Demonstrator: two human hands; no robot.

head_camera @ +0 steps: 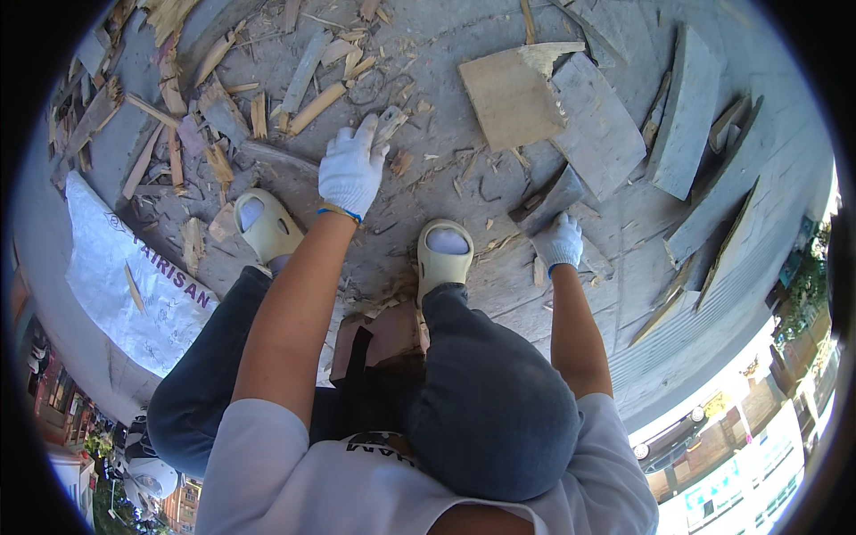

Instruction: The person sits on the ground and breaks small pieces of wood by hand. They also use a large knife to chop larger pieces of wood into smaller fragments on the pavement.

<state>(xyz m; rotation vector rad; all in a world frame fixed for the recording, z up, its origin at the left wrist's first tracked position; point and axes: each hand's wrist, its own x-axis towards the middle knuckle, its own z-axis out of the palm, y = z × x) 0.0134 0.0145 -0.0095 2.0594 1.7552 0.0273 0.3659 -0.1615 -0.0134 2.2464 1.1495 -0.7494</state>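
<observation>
My left hand (351, 170), in a white knit glove, reaches down to the littered ground. A short, weathered piece of wood (390, 124) is pinched between its thumb and index finger. Over to the right, my right hand (560, 242), gloved the same way, has its fingers curled around the lower edge of a dark angular block (554, 195). Whether that block is wood or a tool head I cannot tell. A narrow wooden strip (596, 259) sticks out beside the right hand; the glove hides whether it joins the block.
Split wood scraps (221, 110) litter the left side. A white woven sack (134, 267) with printing lies by my left leg. Flat boards (511, 97) and longer planks (685, 110) occupy the right. My feet, in slip-on clogs (445, 257), stand among splinters; a brick-like block (388, 331) sits beneath me.
</observation>
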